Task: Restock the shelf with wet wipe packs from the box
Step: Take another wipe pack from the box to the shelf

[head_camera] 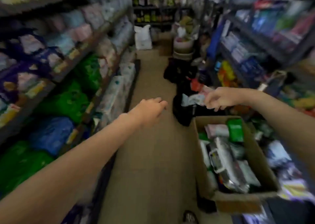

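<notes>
The frame is smeared by motion, so fine detail is lost. The right hand (219, 99) is held out over the aisle with its fingers pinched on a pale, crumpled pack (194, 98), which looks like a wet wipe pack, though the blur leaves its print unreadable. The pack hangs in the air, above and beyond the far end of the box (263, 172) and clear of any shelf. The left hand (151, 108) reaches forward over the floor (153, 155), back up, fingers loosely curled downward with nothing in them. The cardboard box sits low on the right, open at the top, holding more packs: a green one (236, 130) standing at the far end, a pink-and-white one (217, 130) just beside it, and silvery packs (230, 169) lying across the middle. The shelf (81, 53) on the left is lined with purple, pink, green and blue bags. A second rack (255, 41) of goods runs along the right, behind the box.
</notes>
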`<state>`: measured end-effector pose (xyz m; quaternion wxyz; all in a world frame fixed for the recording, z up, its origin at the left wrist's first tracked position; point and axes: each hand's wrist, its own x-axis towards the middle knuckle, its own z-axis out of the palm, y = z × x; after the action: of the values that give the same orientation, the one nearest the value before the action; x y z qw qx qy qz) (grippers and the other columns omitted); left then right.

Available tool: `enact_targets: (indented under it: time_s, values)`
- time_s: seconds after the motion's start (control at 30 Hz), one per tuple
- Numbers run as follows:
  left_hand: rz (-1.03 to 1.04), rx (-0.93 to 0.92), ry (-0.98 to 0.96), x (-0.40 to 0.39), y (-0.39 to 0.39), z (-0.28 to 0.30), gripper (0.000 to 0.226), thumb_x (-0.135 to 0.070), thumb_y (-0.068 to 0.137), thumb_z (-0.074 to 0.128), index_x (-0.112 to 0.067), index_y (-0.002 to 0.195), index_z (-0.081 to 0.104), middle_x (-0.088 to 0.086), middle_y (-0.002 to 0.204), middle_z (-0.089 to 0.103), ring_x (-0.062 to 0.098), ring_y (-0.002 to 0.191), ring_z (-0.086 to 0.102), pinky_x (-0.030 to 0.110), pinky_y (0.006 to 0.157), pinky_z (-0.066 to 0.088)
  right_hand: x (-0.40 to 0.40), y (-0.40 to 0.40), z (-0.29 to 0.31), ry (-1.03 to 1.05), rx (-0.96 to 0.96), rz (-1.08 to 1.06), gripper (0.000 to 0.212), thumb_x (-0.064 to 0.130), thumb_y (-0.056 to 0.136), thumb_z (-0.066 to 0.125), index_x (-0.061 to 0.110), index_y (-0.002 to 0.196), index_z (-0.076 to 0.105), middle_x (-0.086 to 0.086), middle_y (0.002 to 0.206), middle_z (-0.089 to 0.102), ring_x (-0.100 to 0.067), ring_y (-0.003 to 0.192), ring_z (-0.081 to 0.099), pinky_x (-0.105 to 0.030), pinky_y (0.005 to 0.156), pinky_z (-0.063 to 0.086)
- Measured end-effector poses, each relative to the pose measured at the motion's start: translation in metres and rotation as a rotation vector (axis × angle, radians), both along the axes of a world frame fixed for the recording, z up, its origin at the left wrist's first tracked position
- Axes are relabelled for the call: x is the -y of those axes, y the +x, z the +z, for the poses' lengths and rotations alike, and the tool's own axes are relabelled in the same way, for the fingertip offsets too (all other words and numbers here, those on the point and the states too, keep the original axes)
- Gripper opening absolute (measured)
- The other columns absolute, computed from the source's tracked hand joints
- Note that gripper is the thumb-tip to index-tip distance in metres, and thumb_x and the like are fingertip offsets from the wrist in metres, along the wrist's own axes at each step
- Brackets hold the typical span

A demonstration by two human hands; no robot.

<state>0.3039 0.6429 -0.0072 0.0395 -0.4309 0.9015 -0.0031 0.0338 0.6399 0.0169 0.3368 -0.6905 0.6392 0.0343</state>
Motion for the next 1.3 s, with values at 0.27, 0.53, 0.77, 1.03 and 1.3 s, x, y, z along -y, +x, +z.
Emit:
enact_targets:
  time_s: [0.27, 0.53, 0.77, 1.03, 1.3]
  values:
    - [-0.177, 0.065, 0.324, 0.012, -0.188, -0.109, 0.034, -0.016, 0.092, 0.042, -0.014, 0.126, 0.043, 0.011, 0.127, 0.047, 0.032, 0.113, 0.053, 0.041, 0.089, 0.041, -0.042, -0.172, -0.152, 0.201, 0.003, -0.271, 0.018, 0.009, 0.086, 0.057, 0.013, 0.068, 0.059, -0.002, 0.060, 0.058, -0.008, 0.051, 0.049, -0.016, 0.043, 0.036]
    - [0.019, 0.130, 0.583, 0.026, -0.254, -0.200, 0.040, -0.012, 0.093, 0.039, -0.010, 0.134, 0.040, 0.012, 0.133, 0.048, 0.032, 0.117, 0.051, 0.037, 0.093, 0.042, -0.031, -0.209, -0.259, 0.298, -0.019, -0.229, 0.029, 0.016, 0.091, 0.054, -0.009, 0.103, 0.065, -0.022, 0.108, 0.066, -0.029, 0.101, 0.061, -0.028, 0.072, 0.045]
    - [0.222, 0.047, 0.668, 0.022, -0.241, -0.256, 0.038, -0.002, 0.090, 0.038, -0.008, 0.125, 0.052, 0.013, 0.126, 0.054, 0.030, 0.114, 0.054, 0.037, 0.094, 0.045, -0.008, -0.141, -0.329, 0.236, 0.022, -0.193, 0.048, 0.041, 0.089, 0.055, 0.009, 0.057, 0.040, -0.006, 0.058, 0.043, -0.023, 0.059, 0.048, -0.029, 0.051, 0.031]
    - [0.333, -0.120, 0.701, 0.012, -0.221, -0.298, 0.033, 0.000, 0.091, 0.037, -0.007, 0.113, 0.060, 0.010, 0.114, 0.064, 0.026, 0.101, 0.061, 0.026, 0.084, 0.044, -0.006, -0.091, -0.389, 0.240, -0.142, -0.215, 0.028, 0.032, 0.094, 0.048, 0.006, 0.097, 0.060, -0.012, 0.102, 0.062, -0.031, 0.102, 0.060, -0.030, 0.070, 0.037]
    - [0.348, -0.253, 0.618, 0.020, -0.221, -0.285, 0.047, 0.005, 0.087, 0.043, -0.010, 0.131, 0.047, 0.012, 0.130, 0.051, 0.028, 0.115, 0.052, 0.029, 0.091, 0.041, 0.018, -0.130, -0.352, 0.324, 0.243, -0.411, 0.020, 0.028, 0.089, 0.053, 0.009, 0.093, 0.056, -0.006, 0.081, 0.056, -0.024, 0.081, 0.057, -0.027, 0.061, 0.041]
